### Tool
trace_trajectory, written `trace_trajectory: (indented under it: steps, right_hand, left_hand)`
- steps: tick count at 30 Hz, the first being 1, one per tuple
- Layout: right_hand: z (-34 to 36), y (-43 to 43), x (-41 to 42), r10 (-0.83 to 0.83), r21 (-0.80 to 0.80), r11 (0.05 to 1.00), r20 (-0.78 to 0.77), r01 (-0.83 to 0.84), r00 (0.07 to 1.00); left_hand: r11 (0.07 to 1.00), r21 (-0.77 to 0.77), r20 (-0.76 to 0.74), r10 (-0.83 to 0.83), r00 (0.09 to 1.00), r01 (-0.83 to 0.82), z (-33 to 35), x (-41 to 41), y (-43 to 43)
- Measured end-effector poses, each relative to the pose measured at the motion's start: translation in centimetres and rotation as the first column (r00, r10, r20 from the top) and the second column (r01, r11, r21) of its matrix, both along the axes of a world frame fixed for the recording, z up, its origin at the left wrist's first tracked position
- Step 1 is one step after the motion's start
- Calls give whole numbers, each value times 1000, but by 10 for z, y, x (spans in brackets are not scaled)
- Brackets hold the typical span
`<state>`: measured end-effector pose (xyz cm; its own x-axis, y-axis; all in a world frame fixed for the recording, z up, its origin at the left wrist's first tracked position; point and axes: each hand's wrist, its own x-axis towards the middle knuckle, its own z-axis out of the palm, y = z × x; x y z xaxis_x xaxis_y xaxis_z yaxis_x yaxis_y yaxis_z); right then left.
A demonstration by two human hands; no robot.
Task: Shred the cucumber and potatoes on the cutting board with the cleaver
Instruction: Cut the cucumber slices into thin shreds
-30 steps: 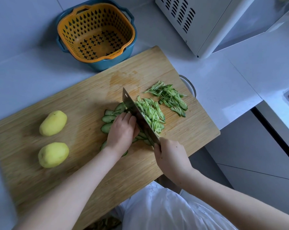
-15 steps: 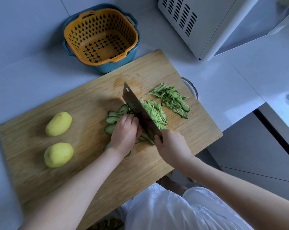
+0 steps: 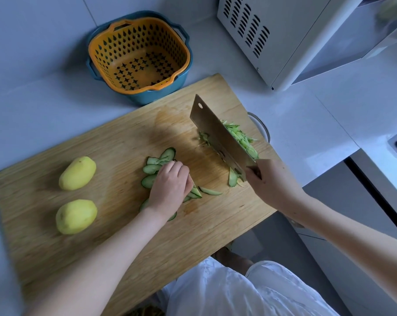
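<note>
Countertop (image 3: 33,99) holds a colander (image 3: 97,49) beyond board (image 3: 101,247); cleaver (image 3: 218,135) partly hides cucumber shreds (image 3: 243,136).

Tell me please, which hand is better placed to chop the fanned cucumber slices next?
The right hand: it grips the rectangular steel cleaver, beside the green cucumber shreds. The left hand holds down the fanned green cucumber slices on the wooden cutting board, steadying them.

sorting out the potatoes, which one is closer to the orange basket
The upper yellow peeled potato, farther from the person; the other yellow potato lies nearer the front edge of the wooden cutting board.
</note>
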<state>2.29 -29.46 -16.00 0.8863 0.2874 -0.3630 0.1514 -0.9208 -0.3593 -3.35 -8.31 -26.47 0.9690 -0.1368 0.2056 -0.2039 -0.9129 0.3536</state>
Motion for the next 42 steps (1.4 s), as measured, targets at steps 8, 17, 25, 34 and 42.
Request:
trace_trajectory:
  steps: [8, 17, 25, 34, 42]
  right_hand:
    - [-1, -2, -48, 50, -2, 999, -111, -51, 993]
    - [-24, 17, -56, 83, 17, 997, -115, -82, 990]
    - [-13, 16, -33, -36, 42, 998, -88, 40, 995]
    - [-10, 32, -66, -67, 127, 988, -195, 93, 979]
    - [-3, 44, -69, -14, 96, 995, -176, 31, 984]
  left_hand:
    - [998, -14, -3, -62, 998, 62, 3, -6, 4]
    - [996, -34, 31, -86, 996, 87, -1, -16, 6]
    - [994, -44, 30, -96, 995, 98, 3, -17, 8]
    - [1000, -27, 65, -11, 998, 12, 5, -19, 16]
    - [999, 28, 45, -40, 998, 39, -6, -11, 20]
